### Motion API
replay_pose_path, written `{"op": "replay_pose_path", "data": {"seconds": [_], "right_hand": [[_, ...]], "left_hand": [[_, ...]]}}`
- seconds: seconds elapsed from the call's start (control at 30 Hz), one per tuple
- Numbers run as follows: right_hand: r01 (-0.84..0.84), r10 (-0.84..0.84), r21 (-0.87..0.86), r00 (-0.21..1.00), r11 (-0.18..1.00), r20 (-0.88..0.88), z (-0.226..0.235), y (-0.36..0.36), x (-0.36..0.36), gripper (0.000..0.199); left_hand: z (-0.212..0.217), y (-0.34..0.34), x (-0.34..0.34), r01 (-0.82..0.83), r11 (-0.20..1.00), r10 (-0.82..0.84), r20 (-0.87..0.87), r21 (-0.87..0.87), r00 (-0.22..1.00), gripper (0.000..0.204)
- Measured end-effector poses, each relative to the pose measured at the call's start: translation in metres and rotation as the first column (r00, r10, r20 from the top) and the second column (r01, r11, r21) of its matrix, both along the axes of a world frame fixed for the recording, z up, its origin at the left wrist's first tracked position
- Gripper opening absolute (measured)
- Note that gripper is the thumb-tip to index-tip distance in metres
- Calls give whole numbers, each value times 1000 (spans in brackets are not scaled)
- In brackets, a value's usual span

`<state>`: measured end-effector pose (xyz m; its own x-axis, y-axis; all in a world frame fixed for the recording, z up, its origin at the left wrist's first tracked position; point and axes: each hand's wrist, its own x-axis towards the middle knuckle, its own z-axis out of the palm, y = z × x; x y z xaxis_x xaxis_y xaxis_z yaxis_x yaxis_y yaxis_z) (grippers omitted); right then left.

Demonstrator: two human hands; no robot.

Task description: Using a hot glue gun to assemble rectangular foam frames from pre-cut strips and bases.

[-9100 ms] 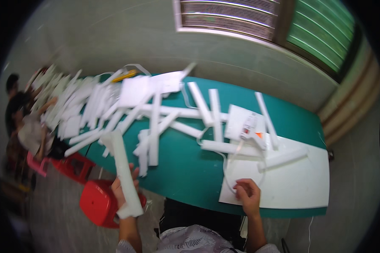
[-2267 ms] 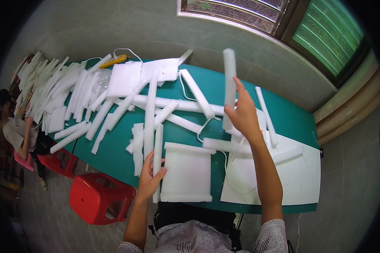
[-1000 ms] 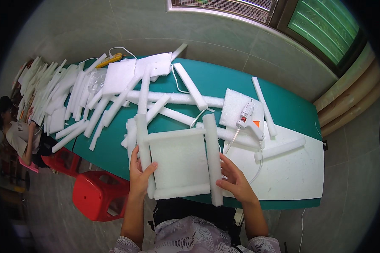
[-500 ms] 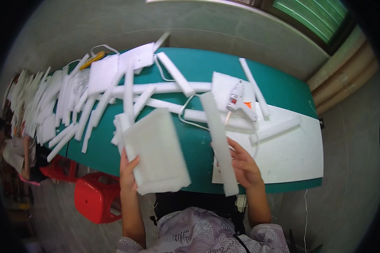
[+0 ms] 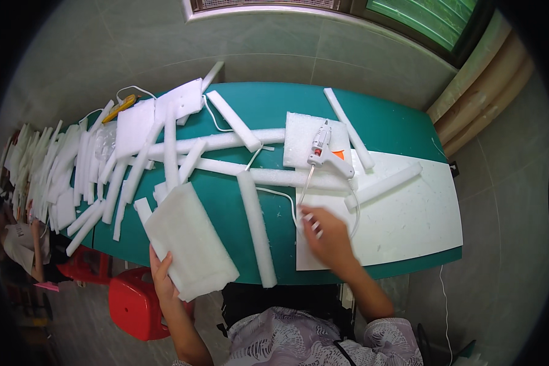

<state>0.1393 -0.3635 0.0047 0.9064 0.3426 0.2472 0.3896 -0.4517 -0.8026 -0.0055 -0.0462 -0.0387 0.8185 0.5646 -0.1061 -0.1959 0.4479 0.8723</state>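
My left hand (image 5: 163, 279) grips the lower left edge of a white foam panel (image 5: 192, 241), which is tilted above the table's front edge. Foam strips line the panel's left and lower edges. On the green tabletop to its right lies a single white foam strip (image 5: 257, 229), untouched. My right hand (image 5: 328, 241) hovers over the white board, its fingers bent and apart with nothing visible in them. Just beyond its fingertips is a clear glue stick (image 5: 307, 184), sticking out of the back of a white glue gun (image 5: 323, 149). The gun rests on a square foam piece (image 5: 296, 137).
Many foam strips (image 5: 128, 177) cover the left side of the green table (image 5: 396, 122). A yellow-handled tool (image 5: 127, 104) lies at the back left. The white board (image 5: 402, 226) spans the right side. Red stools (image 5: 131, 305) and another person (image 5: 21, 244) are at left.
My right hand has let go of the foam strip, now lying on the table, and moved toward the glue gun. My left hand has shifted left and lower with the foam panel.
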Motion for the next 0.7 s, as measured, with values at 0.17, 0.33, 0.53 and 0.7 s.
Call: {"op": "replay_pose_path", "data": {"seconds": [0.17,0.33,0.53,0.7], "right_hand": [[206,-18,-384,899,900,438,20,-32,82,48],[166,67,-553,924,817,376,5,-31,107,50],[206,-37,-610,960,765,278,2,-36,132,45],[185,21,-458,912,870,409,18,-50,136,33]], "left_hand": [[-13,5,0,27,999,-27,-20,-32,999,65],[1,-4,0,33,997,-32,23,-70,999,64],[-3,-4,1,99,987,-91,68,-127,994,65],[-1,-10,8,131,976,-118,82,-177,990,64]]}}
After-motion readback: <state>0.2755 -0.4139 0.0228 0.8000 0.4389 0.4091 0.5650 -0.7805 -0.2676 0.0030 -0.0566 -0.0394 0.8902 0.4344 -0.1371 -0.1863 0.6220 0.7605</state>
